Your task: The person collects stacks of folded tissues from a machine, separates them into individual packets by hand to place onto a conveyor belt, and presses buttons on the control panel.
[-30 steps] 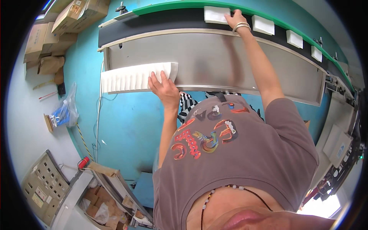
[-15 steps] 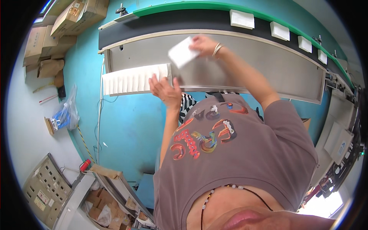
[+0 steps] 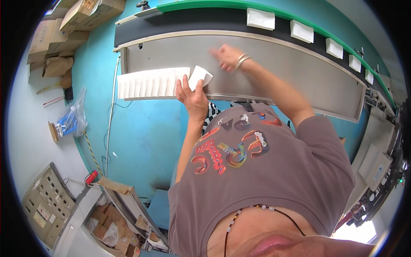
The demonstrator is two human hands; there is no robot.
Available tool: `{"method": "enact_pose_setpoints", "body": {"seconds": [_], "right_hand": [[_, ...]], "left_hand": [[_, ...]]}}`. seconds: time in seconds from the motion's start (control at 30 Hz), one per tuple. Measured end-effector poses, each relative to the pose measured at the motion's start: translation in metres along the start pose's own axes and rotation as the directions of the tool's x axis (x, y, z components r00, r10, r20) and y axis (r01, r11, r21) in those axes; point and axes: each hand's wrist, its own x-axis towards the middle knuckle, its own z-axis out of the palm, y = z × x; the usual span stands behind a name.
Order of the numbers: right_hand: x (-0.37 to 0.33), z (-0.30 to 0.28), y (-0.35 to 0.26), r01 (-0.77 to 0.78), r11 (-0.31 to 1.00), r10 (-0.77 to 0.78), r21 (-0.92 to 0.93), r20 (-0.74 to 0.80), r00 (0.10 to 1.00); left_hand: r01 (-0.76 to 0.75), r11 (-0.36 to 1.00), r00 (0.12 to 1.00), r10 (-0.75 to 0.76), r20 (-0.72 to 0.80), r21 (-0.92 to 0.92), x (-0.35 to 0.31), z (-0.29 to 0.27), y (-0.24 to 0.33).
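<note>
My left hand (image 3: 193,102) is at the right end of a row of overlapping folded white tissues (image 3: 150,84), lined up along the near edge of a metal tray (image 3: 274,64). Between its thumb and fingers is one folded white tissue (image 3: 200,77), tilted and slightly apart from the row. My right hand (image 3: 229,58), with bracelets at the wrist, is in the air over the tray to the right of that tissue. Nothing shows in it; its fingers are blurred but look apart, with the index finger pointing left.
Beyond the tray runs a black conveyor belt (image 3: 205,25) with a green edge (image 3: 201,6). Several folded white stacks (image 3: 260,19) sit spaced along its right part. Cardboard boxes (image 3: 47,43) are piled at the far left; machinery (image 3: 364,150) stands at the right.
The tissue that my right hand held in the air is now at the row's end by my left hand. My right hand has let go of it. The stacks on the belt have shifted left.
</note>
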Motion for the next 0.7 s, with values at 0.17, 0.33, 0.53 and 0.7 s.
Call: {"method": "enact_pose_setpoints", "body": {"seconds": [0.17,0.33,0.53,0.7], "right_hand": [[0.035,0.038,0.026,0.151,0.982,-0.171,0.11,0.211,0.962],[0.085,-0.055,0.032,0.284,0.829,-0.249,0.482,-0.135,0.959],[0.075,-0.109,0.023,0.025,0.954,-0.246,-0.299,-0.732,0.635],[0.025,-0.016,0.003,0.31,0.906,-0.403,-0.288,-0.364,0.839]], "left_hand": [[0.062,0.997,0.998,-0.061,0.016,-0.056,0.007,0.0,-0.003],[0.209,0.978,0.977,-0.209,-0.049,-0.007,0.019,-0.004,-0.025],[0.143,0.99,0.989,-0.143,0.024,0.007,0.011,-0.001,-0.039],[0.138,0.988,0.99,-0.138,0.003,-0.076,0.009,-0.002,-0.035]]}}
